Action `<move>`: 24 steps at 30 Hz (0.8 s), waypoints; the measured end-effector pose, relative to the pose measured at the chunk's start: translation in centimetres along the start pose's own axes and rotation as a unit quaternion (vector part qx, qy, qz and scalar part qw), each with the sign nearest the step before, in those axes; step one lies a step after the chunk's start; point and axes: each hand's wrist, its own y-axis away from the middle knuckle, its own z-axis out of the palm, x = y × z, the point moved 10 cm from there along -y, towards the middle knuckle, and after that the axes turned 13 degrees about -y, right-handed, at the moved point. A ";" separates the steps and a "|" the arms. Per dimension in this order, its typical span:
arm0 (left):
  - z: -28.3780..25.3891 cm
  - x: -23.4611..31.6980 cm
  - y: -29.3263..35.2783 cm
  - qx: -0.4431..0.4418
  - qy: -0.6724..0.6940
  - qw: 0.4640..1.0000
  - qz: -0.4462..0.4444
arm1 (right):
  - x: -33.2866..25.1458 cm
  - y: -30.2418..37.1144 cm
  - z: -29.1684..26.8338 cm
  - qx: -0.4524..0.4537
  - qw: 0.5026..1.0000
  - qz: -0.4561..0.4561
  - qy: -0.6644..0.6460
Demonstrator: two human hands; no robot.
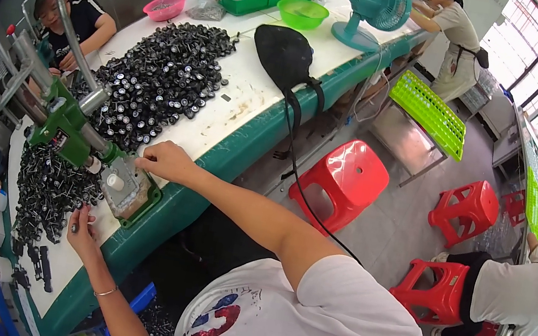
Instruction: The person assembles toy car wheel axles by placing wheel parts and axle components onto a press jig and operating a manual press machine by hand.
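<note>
A green hand lever press [66, 127] with red-knobbed levers stands at the table's left part. On its metal base plate [130, 191] sits a small white round piece [115, 181]. My right hand [168, 161] is at the far right corner of that base, its fingers curled together; what they hold, if anything, is hidden. In front of the press, my left hand [83, 235] is closed with fingertips up at the edge of a pile of black parts with metal pins [52, 185]. A small dark part shows at its fingers, too small to name.
Behind the press spreads a large heap of black round parts [164, 72]. A black bag [284, 57], teal fan [373, 11], pink bowl [166, 6] and green bowl [302, 13] lie farther along. A red stool [345, 181] stands right of the table. Several people work around.
</note>
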 end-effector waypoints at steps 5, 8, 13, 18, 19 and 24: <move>0.1 0.1 0.4 -0.017 0.003 1.000 -0.003 | -0.1 -0.3 0.4 -0.009 1.000 0.017 -0.004; 0.6 0.6 0.6 -0.016 0.010 1.000 0.006 | 0.6 -0.4 0.3 -0.013 0.999 0.040 -0.011; 0.4 0.5 0.9 -0.008 0.011 1.000 -0.007 | 0.5 -0.4 0.4 -0.006 0.998 0.049 -0.037; 0.8 0.0 0.8 -0.032 -0.053 0.997 -0.037 | 1.6 -0.6 0.2 0.001 0.997 0.063 -0.053; 0.8 -0.3 0.7 -0.033 -0.053 0.997 -0.040 | 1.7 -0.7 0.1 0.005 0.996 0.064 -0.066; 0.9 -0.2 0.8 -0.030 -0.062 0.997 -0.024 | 1.7 -0.8 -0.1 0.015 0.993 0.064 -0.095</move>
